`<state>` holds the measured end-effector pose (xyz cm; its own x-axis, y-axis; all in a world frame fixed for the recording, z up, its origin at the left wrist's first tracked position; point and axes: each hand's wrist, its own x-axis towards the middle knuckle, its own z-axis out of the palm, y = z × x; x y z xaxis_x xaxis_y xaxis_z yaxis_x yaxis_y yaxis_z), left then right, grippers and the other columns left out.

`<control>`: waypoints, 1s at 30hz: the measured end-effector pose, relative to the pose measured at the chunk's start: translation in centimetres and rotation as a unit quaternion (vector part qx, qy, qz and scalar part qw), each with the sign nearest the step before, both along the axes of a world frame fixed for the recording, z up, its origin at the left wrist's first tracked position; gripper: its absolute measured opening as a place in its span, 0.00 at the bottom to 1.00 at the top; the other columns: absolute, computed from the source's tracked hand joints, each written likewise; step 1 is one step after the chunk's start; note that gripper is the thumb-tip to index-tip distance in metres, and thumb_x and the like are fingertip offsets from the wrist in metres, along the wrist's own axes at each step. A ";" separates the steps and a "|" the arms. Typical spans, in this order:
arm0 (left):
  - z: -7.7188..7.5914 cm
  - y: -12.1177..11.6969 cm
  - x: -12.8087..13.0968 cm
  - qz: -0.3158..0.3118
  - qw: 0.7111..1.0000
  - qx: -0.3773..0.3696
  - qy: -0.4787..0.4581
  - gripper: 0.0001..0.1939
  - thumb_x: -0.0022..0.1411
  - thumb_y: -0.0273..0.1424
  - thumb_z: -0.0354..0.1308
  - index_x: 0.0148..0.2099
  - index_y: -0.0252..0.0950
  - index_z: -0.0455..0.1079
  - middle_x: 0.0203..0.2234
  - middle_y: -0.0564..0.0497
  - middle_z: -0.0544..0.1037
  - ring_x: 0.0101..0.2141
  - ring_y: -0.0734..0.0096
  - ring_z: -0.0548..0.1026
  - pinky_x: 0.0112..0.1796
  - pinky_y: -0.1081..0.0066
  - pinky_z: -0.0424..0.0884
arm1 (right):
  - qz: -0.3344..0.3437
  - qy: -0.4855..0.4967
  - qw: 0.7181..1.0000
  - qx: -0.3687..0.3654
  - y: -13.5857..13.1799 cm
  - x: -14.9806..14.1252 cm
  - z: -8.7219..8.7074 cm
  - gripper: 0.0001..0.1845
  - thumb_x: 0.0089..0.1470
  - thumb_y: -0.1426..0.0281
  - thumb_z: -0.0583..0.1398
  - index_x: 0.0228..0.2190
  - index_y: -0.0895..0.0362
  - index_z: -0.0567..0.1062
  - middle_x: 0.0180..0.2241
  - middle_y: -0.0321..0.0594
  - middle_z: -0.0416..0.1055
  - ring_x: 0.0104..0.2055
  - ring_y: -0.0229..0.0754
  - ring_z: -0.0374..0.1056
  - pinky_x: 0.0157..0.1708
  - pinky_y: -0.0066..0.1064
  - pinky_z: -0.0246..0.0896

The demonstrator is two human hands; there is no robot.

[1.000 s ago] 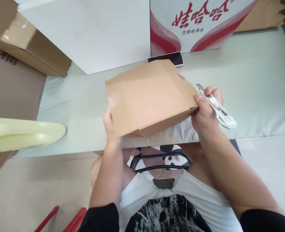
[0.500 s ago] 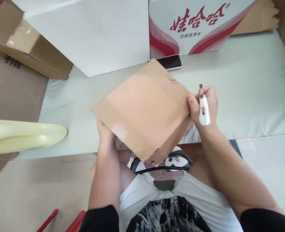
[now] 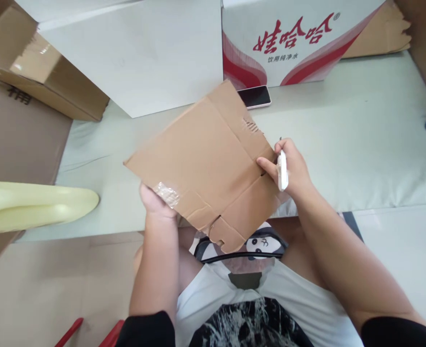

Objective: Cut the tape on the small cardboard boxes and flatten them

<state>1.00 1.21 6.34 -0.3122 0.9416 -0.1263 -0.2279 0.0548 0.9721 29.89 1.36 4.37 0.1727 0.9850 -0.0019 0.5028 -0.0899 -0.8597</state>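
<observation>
A flattened brown cardboard box (image 3: 205,159) is tilted above the near edge of the pale table (image 3: 343,140). My left hand (image 3: 155,202) grips its lower left edge from beneath, beside a patch of clear tape. My right hand (image 3: 288,168) is closed round a white utility knife (image 3: 281,169), and its thumb presses on the box's right edge.
A phone (image 3: 256,96) lies face up behind the cardboard. A white box with red print (image 3: 299,38) and a plain white box (image 3: 140,53) stand at the back. Brown cartons (image 3: 28,72) are stacked at left, above a pale yellow curved object (image 3: 35,205).
The cardboard has turned and tipped flatter toward me, its underside seam now showing. My right hand slid inward along the right edge; the knife turned from lying sideways to edge-on.
</observation>
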 end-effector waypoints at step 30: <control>-1.2 -0.6 0.8 -0.035 0.988 -0.063 -0.136 0.20 0.47 0.40 0.76 0.39 0.36 0.77 0.37 0.41 0.85 0.53 0.40 0.82 0.49 0.50 0.83 | -0.087 0.273 0.958 0.011 1.0 -0.2 -1.2 0.26 0.45 0.52 0.69 0.36 0.49 0.63 0.25 0.29 0.60 0.22 0.35 0.54 0.22 0.30 0.49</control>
<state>1.79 0.66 5.12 -0.1853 0.9309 -0.3148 -0.4711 0.1970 0.8598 29.73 2.35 3.21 0.3136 0.9422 -0.1184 -0.0434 -0.1103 -0.9930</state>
